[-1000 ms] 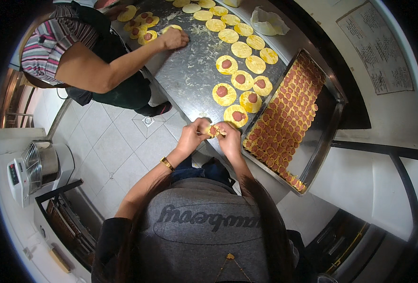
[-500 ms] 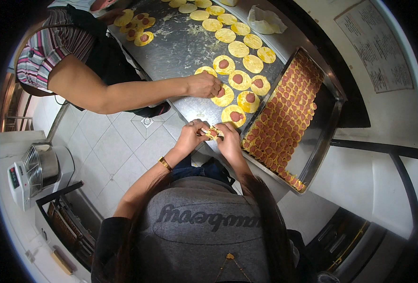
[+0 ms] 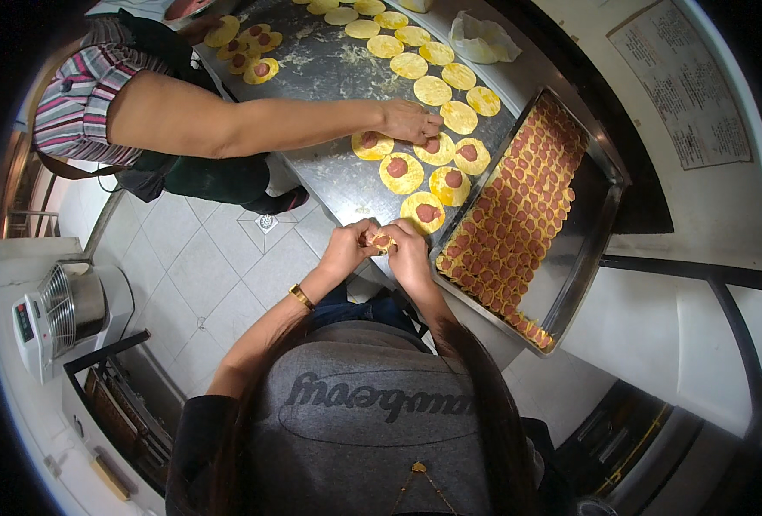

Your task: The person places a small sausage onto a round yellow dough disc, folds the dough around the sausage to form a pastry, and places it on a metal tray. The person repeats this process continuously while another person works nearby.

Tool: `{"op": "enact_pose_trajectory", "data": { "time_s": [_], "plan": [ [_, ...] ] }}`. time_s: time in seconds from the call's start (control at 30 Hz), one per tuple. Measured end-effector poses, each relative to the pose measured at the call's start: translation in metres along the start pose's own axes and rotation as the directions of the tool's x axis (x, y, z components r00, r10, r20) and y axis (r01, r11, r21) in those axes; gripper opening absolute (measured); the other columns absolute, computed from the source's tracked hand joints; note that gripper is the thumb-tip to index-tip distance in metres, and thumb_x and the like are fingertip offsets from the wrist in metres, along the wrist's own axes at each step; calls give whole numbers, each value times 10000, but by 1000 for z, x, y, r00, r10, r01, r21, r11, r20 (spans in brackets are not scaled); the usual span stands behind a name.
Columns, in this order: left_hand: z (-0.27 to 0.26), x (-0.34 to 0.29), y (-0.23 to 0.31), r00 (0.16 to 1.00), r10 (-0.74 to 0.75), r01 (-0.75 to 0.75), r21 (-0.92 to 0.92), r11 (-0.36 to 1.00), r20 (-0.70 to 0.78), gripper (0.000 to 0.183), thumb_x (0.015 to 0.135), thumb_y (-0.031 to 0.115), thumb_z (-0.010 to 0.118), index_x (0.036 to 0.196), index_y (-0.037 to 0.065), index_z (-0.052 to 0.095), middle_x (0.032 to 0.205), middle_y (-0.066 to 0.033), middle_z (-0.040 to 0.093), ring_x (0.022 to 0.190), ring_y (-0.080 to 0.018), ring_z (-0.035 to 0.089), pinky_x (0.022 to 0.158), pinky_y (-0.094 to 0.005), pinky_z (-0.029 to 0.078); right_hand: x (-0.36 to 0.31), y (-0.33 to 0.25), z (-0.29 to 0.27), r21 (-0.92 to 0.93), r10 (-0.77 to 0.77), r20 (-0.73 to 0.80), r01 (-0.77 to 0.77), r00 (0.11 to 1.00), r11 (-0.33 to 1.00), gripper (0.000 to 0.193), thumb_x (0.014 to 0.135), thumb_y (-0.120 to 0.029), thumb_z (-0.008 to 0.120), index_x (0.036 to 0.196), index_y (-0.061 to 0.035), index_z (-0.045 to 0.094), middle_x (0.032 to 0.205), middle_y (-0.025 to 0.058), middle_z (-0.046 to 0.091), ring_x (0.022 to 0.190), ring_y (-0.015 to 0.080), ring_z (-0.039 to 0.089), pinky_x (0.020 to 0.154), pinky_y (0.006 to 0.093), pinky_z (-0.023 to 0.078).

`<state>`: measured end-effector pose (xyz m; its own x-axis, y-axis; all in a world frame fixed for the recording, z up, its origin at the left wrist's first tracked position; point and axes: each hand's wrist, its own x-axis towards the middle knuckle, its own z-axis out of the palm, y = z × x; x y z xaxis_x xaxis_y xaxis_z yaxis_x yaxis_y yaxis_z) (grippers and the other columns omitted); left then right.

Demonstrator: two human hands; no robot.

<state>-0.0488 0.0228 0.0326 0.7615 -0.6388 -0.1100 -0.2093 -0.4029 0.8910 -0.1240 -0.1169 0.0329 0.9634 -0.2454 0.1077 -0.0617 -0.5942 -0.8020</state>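
My left hand (image 3: 348,247) and my right hand (image 3: 410,255) meet at the table's near edge. Between their fingertips they pinch a small filled pastry (image 3: 382,242), its yellow dough gathered around pinkish meat filling. Just beyond my fingers lies a flat yellow dough round (image 3: 422,212) topped with a lump of filling. Farther up the metal table (image 3: 329,95) are several more topped rounds and several plain ones. To the right of my hands, a large metal tray (image 3: 570,279) holds tightly packed rows of finished pastries (image 3: 518,206).
Across the table's left side, a co-worker's hand (image 3: 411,122) reaches onto a topped round. A small cluster of filled rounds (image 3: 263,71) lies by the far left edge. A crumpled plastic bag (image 3: 484,39) sits behind the plain rounds. A mixer (image 3: 75,305) stands at left.
The co-worker's hand has moved away and to the right, from one topped round to another, uncovering a third. My fingers have closed farther around the pastry, which sits slightly more to the left.
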Motion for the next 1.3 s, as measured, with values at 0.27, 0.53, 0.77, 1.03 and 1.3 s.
{"op": "enact_pose_trajectory", "data": {
  "time_s": [0.27, 0.53, 0.77, 1.03, 1.3],
  "plan": [
    [5, 0, -2, 997, 65, -63, 45, 997, -50, 271, 682, 48, 779, 856, -15, 580, 744, -123, 632, 659, -203, 634, 622, -308, 511, -4, -4, -1, -6, 70, -25, -70, 997, 998, 374, 641, 139, 573, 985, -3, 618, 963, 157, 588, 906, 367, 586, 772, 406, 476],
    [5, -3, -2, 1000, 7, -8, -39, 999, -14, 259, 723, 58, 767, 906, -14, 598, 799, -106, 661, 728, -164, 666, 665, -291, 535, -6, -5, -4, -38, 39, -25, -40, 999, 998, 394, 647, 134, 561, 1015, 2, 614, 1017, 165, 589, 923, 363, 588, 787, 402, 477],
    [3, -3, -5, 1000, 12, -12, -29, 999, -6, 259, 728, 49, 756, 925, -20, 603, 805, -121, 663, 740, -193, 672, 661, -306, 533, -5, -4, -6, -79, -2, -71, -4, 997, 997, 408, 658, 113, 592, 1047, -9, 609, 1037, 162, 578, 941, 361, 582, 787, 397, 477],
    [5, -2, -6, 994, 75, -77, -20, 997, -84, 249, 727, 15, 733, 936, 0, 598, 770, -128, 631, 659, -201, 639, 600, -304, 501, -3, -6, -9, -46, -14, -41, 13, 999, 999, 402, 689, 107, 572, 1073, -7, 595, 1015, 176, 572, 929, 375, 579, 781, 429, 467],
    [1, 2, 7, 998, 59, -58, 67, 996, -13, 242, 712, 34, 751, 895, -1, 596, 764, -119, 637, 644, -183, 625, 597, -301, 503, 0, 9, -1, -17, 16, 24, -16, 1000, 1000, 425, 664, 102, 595, 1073, -14, 593, 1010, 163, 573, 911, 382, 583, 790, 428, 468]
  ]
}}
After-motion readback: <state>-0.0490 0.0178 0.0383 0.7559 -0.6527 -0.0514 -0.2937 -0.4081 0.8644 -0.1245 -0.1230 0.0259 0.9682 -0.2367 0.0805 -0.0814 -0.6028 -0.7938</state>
